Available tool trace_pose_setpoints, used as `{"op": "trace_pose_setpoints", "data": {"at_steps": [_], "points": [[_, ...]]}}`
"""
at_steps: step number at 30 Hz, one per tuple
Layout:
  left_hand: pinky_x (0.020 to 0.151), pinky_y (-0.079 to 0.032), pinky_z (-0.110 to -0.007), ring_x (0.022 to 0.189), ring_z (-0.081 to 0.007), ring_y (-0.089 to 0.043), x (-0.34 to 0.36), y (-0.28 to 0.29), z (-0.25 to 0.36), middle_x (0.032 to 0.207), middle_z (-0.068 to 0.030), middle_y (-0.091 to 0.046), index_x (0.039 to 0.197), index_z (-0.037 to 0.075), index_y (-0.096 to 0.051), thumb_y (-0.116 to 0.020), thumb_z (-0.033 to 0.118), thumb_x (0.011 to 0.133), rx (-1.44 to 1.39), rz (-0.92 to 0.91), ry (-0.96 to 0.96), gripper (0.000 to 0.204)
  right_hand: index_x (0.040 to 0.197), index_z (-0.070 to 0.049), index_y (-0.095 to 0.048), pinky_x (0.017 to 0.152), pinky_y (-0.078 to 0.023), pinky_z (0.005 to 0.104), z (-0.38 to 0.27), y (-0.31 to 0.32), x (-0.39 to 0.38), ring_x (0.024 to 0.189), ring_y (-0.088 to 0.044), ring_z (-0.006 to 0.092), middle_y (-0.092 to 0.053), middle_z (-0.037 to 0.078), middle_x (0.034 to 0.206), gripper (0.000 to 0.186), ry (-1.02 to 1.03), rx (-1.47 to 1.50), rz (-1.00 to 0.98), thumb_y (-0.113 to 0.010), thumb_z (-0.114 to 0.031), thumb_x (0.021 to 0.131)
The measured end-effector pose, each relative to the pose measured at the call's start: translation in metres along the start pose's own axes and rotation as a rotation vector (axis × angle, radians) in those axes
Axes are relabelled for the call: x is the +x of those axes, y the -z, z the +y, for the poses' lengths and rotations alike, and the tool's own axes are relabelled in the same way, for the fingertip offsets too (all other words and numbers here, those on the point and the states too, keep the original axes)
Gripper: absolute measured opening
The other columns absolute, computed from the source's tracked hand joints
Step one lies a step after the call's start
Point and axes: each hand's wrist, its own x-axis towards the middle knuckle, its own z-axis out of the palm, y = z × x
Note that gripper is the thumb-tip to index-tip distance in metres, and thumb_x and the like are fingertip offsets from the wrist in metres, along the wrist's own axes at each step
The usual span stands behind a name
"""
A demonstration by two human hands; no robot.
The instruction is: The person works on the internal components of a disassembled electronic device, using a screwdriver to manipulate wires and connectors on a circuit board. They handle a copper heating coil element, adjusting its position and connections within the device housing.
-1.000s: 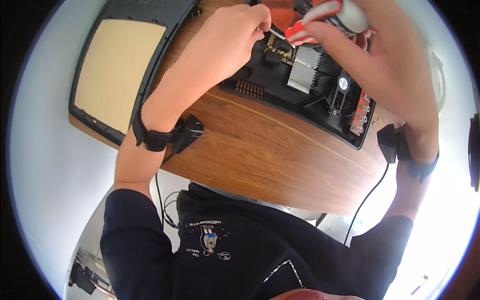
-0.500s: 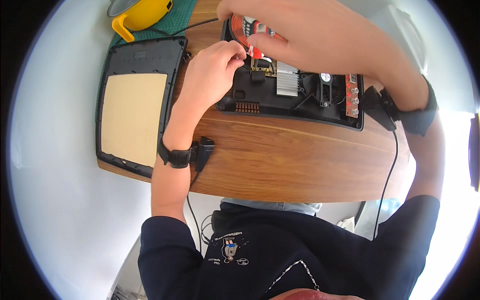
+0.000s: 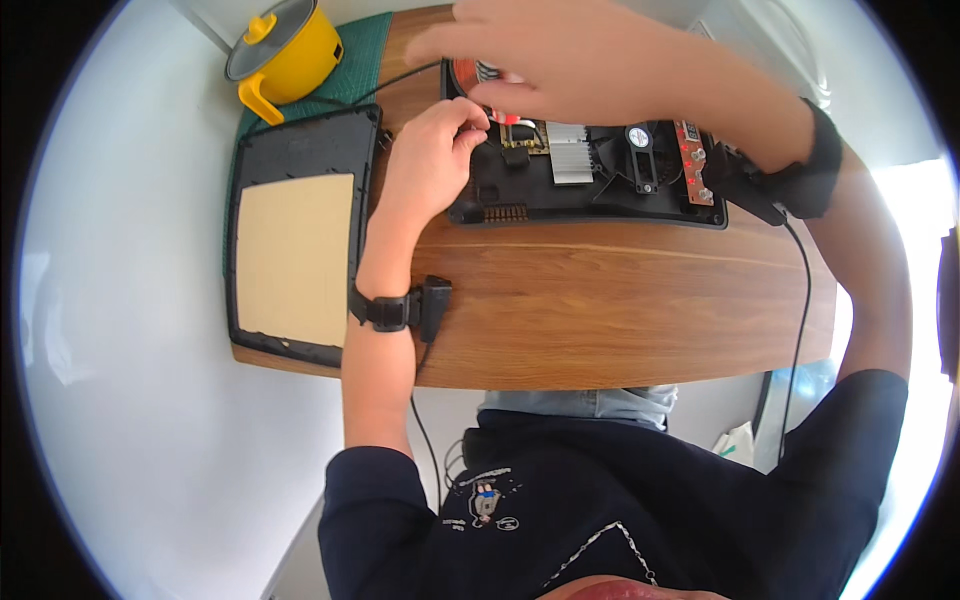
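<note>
An opened black induction cooker base lies on the table, its inside facing up. My left hand is closed in a pinch at the base's left side, by the circuit board; whatever sits between the fingertips is too small to make out. Above the round copper-coloured coil hangs my right hand, smeared by motion, with thumb and fingers apart. It covers most of the coil. Under its thumb a red-and-white piece partly shows. A silver heatsink and a black fan sit to the right.
A black-framed panel with a cream sheet lies on the left, over a green mat. Behind it stands a yellow pot. A red control board with lit points is at the base's right. Black cables trail from both wrists.
My right hand's fingers have spread out farther from the thumb over the coil. The left hand keeps its pinch beside the board. The whole view has shifted slightly, showing more of the pot.
</note>
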Motion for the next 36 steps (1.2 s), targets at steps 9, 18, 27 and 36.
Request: {"op": "trace_pose_setpoints", "data": {"at_steps": [9, 18, 27, 36], "points": [[0.074, -0.055, -0.040, 0.085, -0.0331, -0.070, -0.003, 0.000, 0.002, 0.095, -0.0124, -0.071, 0.099, 0.004, -0.065, -0.073, 0.001, 0.089, -0.002, -0.007, 0.026, 0.013, 0.128, 0.000, -0.053, 0.077, -0.056, 0.0495, 0.005, 0.006, 0.011, 0.094, -0.068, 0.0430, -0.062, 0.026, 0.111, 0.042, 0.023, -0.165, -0.120, -0.060, -0.032, 0.101], [0.073, -0.054, -0.041, 0.083, -0.0327, -0.069, -0.003, 0.002, 0.008, 0.093, -0.0122, -0.070, 0.103, 0.004, -0.064, -0.072, 0.001, 0.089, 0.067, -0.001, 0.031, 0.016, 0.119, 0.002, -0.054, 0.077, -0.057, 0.0457, 0.006, -0.001, -0.002, 0.085, -0.068, 0.0406, -0.063, 0.026, 0.107, 0.034, 0.177, -0.071, 0.010, -0.058, -0.027, 0.101], [0.074, -0.054, -0.041, 0.084, -0.0327, -0.070, -0.001, 0.001, 0.009, 0.093, -0.0117, -0.071, 0.102, 0.005, -0.065, -0.073, 0.002, 0.089, 0.046, -0.019, 0.030, 0.015, 0.123, 0.006, -0.054, 0.076, -0.057, 0.0458, 0.010, -0.007, 0.009, 0.083, -0.068, 0.0420, -0.063, 0.029, 0.104, 0.043, 0.194, -0.087, 0.012, -0.065, -0.026, 0.096], [0.075, -0.054, -0.041, 0.085, -0.0315, -0.069, -0.001, 0.002, 0.012, 0.093, -0.0111, -0.071, 0.102, 0.005, -0.065, -0.072, 0.003, 0.089, 0.058, 0.010, -0.014, 0.015, 0.120, 0.007, -0.056, 0.077, -0.055, 0.0468, 0.008, -0.007, 0.015, 0.090, -0.068, 0.0391, -0.065, 0.026, 0.094, 0.036, 0.021, -0.084, -0.149, -0.058, -0.020, 0.097]]}}
